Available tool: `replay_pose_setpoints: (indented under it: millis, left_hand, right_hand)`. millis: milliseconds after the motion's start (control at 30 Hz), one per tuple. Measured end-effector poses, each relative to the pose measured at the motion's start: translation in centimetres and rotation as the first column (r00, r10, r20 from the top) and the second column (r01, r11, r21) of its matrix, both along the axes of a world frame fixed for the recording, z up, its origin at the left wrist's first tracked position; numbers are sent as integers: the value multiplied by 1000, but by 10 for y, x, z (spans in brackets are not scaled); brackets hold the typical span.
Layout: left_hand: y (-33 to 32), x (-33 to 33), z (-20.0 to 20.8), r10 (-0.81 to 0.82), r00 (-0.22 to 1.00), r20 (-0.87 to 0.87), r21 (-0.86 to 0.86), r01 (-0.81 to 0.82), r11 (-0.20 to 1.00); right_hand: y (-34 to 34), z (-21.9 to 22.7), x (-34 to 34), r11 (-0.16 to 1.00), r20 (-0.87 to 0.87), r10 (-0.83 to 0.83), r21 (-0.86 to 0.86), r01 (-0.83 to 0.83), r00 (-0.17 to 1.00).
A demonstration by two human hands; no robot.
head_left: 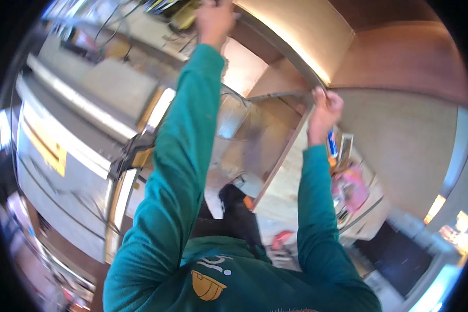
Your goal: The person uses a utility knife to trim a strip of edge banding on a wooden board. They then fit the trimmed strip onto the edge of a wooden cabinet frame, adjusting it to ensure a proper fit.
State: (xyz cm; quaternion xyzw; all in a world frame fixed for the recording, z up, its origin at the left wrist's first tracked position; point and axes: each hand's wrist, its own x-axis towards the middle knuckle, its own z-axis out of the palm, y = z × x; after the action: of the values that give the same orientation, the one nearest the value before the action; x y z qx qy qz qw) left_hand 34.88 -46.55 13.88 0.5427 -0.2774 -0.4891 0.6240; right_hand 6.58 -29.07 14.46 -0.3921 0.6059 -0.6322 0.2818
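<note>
2 hands (pixel 215 23) (pixel 324 114) curl fingers (pixel 334 100) around a long dark strip (pixel 295 57).

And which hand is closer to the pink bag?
The right hand: in the picture it's above and a bit left of the pink bag. The left hand is much farther up and left.

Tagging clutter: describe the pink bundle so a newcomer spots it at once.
Find the person's right hand, raised right of centre, and follow its green sleeve down. Just right of the forearm, in the picture, sits a crumpled pink bundle, possibly plastic. Its pink colour and crumpled shape set it apart from the small blue item above it.
</note>
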Motion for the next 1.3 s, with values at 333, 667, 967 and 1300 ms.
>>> replay_pose_setpoints:
  millis: [333,667,967,1300]
  left_hand:
    - [-23,33,-6,42,991,-123,-15,-44,999]
    - [-19,13,2,55,998,-43,-76,-58,995]
    - [-17,3,-5,115,993,-15,-163,-116,980]
    - [-15,7,-2,95,995,0,-153,-94,984]
  right_hand:
    - [-17,-25,69,1000,692,-11,13,3,722]
    - [-52,-63,41,996,739,49,-82,17,672]
    - [-56,-76,51,950,888,134,-241,197,439]
    - [-25,-48,24,924,329,-365,10,383,871]
